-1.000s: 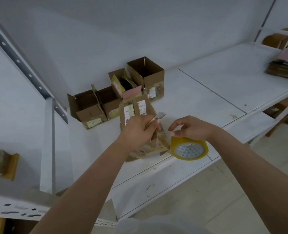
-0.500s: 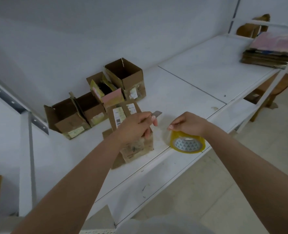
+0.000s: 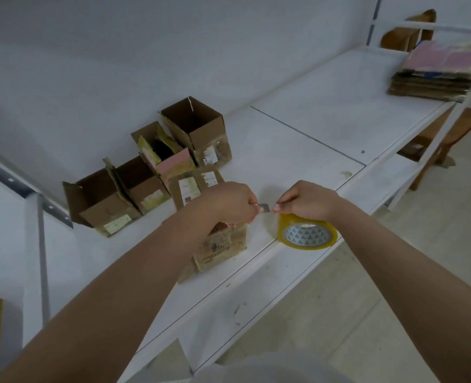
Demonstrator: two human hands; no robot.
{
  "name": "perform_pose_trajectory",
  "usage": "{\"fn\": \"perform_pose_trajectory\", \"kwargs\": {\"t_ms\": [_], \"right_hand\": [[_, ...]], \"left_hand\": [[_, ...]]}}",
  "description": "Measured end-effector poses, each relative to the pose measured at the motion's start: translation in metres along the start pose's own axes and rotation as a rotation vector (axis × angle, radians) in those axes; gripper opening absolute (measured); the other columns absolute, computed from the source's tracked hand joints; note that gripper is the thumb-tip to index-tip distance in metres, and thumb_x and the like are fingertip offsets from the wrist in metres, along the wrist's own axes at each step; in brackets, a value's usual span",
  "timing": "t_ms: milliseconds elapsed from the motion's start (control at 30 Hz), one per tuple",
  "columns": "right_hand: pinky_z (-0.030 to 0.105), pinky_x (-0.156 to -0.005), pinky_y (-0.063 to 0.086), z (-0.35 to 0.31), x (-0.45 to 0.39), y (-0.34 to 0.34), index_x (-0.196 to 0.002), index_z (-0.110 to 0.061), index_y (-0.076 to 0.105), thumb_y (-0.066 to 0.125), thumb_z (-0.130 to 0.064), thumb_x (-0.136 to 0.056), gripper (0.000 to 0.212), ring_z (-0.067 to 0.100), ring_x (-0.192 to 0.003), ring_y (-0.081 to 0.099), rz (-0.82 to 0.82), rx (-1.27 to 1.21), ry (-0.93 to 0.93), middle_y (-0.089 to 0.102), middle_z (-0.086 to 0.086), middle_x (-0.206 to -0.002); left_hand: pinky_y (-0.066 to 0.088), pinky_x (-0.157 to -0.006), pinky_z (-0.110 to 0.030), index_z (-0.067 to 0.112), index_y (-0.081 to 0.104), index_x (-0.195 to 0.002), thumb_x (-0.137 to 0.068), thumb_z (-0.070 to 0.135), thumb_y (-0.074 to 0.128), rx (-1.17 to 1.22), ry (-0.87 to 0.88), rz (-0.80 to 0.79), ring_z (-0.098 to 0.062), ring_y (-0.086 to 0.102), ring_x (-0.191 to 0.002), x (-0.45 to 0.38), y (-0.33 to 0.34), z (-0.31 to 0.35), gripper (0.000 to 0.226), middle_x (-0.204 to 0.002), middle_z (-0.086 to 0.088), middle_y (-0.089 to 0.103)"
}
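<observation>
From the head camera, the left hand (image 3: 226,203) was curled round the handle of a small blade (image 3: 264,208), its tip meeting the fingertips of the right hand (image 3: 309,201). The right hand gripped the yellow tape roll (image 3: 307,234) at the front edge of the white shelf (image 3: 297,150), just right of the small cardboard box (image 3: 220,244) under the left wrist. A pulled strip probably ran between them, though the clear tape hardly showed. The step looked like cutting tape to seal the box. Next came a short slice across taut tape, clear of the pinching fingers. Open boxes (image 3: 195,125) stood behind.
</observation>
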State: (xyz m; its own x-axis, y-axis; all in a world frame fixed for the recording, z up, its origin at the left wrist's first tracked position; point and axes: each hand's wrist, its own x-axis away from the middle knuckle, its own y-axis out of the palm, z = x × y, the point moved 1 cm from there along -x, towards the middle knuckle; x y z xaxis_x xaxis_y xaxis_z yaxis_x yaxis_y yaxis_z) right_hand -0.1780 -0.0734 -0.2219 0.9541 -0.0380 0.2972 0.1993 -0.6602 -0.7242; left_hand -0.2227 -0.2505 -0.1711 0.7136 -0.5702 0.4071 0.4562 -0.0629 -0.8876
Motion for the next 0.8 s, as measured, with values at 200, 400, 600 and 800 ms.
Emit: {"fn": "perform_pose_trajectory", "kwargs": {"t_ms": [200,400,600,800], "right_hand": [[0.03,-0.08,0.04,-0.009,0.009,-0.003,-0.089,-0.044,0.074,0.062,-0.046,-0.086,0.013,0.01,-0.094,0.059,0.097,0.117,0.014,0.067,-0.022,-0.089],[0.039,-0.094,0.047,0.002,0.014,-0.003,-0.087,-0.034,0.078,0.07,-0.041,-0.081,0.012,0.015,-0.095,0.064,0.041,-0.104,0.102,0.071,-0.013,-0.088],[0.041,-0.087,0.055,-0.006,0.008,0.013,-0.088,-0.014,0.077,0.076,-0.034,-0.078,0.022,0.026,-0.082,0.07,-0.025,-0.231,0.146,0.074,0.01,-0.089],[0.044,-0.091,0.053,-0.01,0.005,0.014,-0.079,-0.025,0.078,0.076,-0.039,-0.074,0.015,0.022,-0.08,0.069,-0.001,-0.219,0.157,0.073,0.001,-0.081]], "left_hand": [[0.039,-0.059,-0.026,0.026,0.053,-0.068,-0.1,0.04,0.042,-0.222,-0.061,0.023,-0.014,0.053,-0.063,-0.008,0.003,0.013,0.037,-0.067,0.004,0.057],[0.038,-0.057,-0.028,0.017,0.061,-0.075,-0.1,0.037,0.041,-0.005,0.034,0.108,-0.011,0.05,-0.057,-0.002,0.006,-0.002,0.038,-0.063,0.004,0.055],[0.041,-0.053,-0.024,0.023,0.054,-0.061,-0.099,0.047,0.042,0.35,0.014,0.2,-0.003,0.047,-0.039,0.011,0.021,-0.031,0.046,-0.048,0.009,0.052],[0.044,-0.06,-0.028,0.019,0.055,-0.065,-0.1,0.043,0.042,0.392,0.041,0.213,-0.004,0.049,-0.043,0.023,0.023,-0.034,0.044,-0.049,0.009,0.053]]}}
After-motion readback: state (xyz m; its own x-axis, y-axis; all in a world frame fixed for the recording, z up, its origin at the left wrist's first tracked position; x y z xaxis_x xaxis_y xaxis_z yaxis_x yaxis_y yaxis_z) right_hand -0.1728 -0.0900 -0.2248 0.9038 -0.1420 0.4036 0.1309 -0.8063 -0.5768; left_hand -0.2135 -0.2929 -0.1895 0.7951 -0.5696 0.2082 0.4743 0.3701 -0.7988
